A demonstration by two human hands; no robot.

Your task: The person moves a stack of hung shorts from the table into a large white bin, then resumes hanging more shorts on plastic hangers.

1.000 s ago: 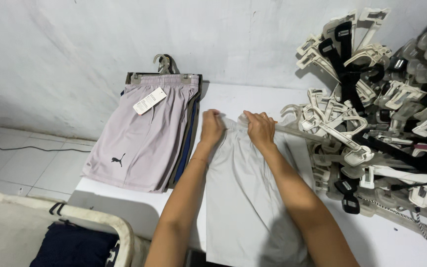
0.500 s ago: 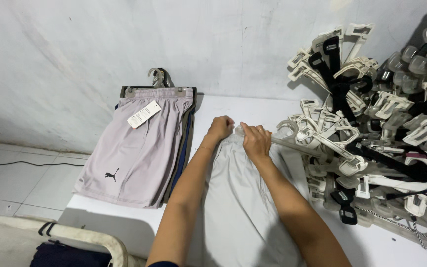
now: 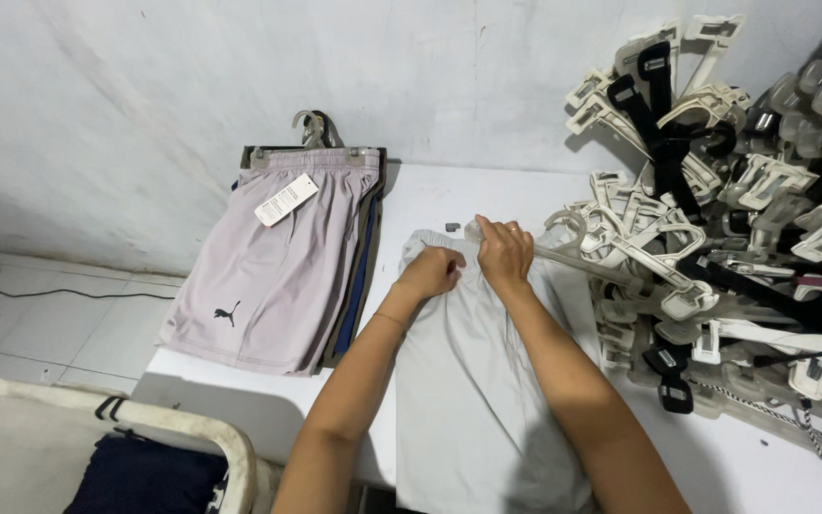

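Both hands closed at the waistband of the grey shorts (image 3: 473,381) flat on the white table (image 3: 430,195), left hand (image 3: 433,271) pinching fabric, right hand (image 3: 503,252) gripping a clear hanger (image 3: 563,255); risk: clip misses, or catches the hanger pile (image 3: 715,219).

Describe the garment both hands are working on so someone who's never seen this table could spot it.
On the white table, between the hung shorts stack and the hanger pile, lies a pale grey garment. The left hand and right hand hold its waistband. Unlike the pinkish stack, it has no tag.
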